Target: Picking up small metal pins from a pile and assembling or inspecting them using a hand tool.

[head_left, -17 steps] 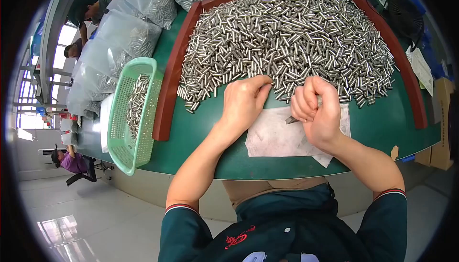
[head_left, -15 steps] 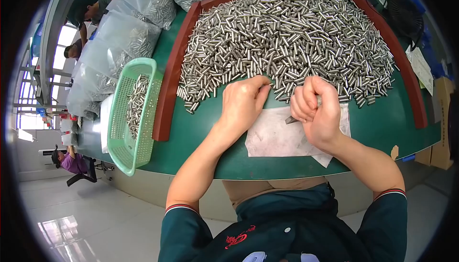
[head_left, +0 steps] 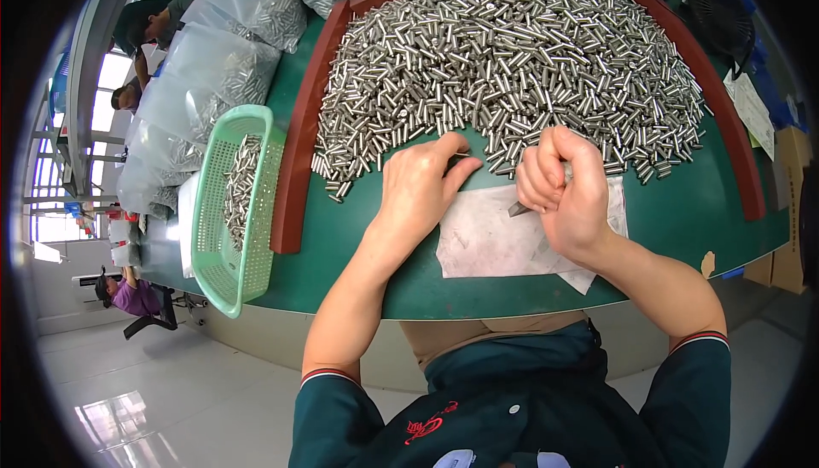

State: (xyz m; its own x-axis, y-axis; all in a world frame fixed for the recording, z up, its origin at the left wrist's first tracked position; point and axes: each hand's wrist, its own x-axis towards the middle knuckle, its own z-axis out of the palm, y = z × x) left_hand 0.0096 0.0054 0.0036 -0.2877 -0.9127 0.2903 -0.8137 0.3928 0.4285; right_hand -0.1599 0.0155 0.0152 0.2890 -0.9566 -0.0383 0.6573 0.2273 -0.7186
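Loose short metal pins [head_left: 512, 58] lie heaped over the green table in front of me. At the pile's near edge is my left hand [head_left: 418, 180], its thumb and index finger apart. A small shiny bit shows by the index fingertip; whether the hand touches it I cannot tell. My right hand [head_left: 565, 191] is curled into a fist above a stained white cloth [head_left: 482, 242]. From its lower side sticks the blunt end of a dark grey metal piece [head_left: 518, 209]; the rest is hidden in the fingers.
Red-brown rails [head_left: 294, 178] border the heap. Left of them stands a light green basket [head_left: 205, 238] partly filled with pins. Clear bags [head_left: 230, 67] of pins line the table's left and far sides. A black fan [head_left: 721, 16] is at far right. Other people sit at left.
My left hand has shifted slightly left, and its thumb and index finger, close together before, have parted. My right fist has stayed nearly still. The whole view has shifted a little.
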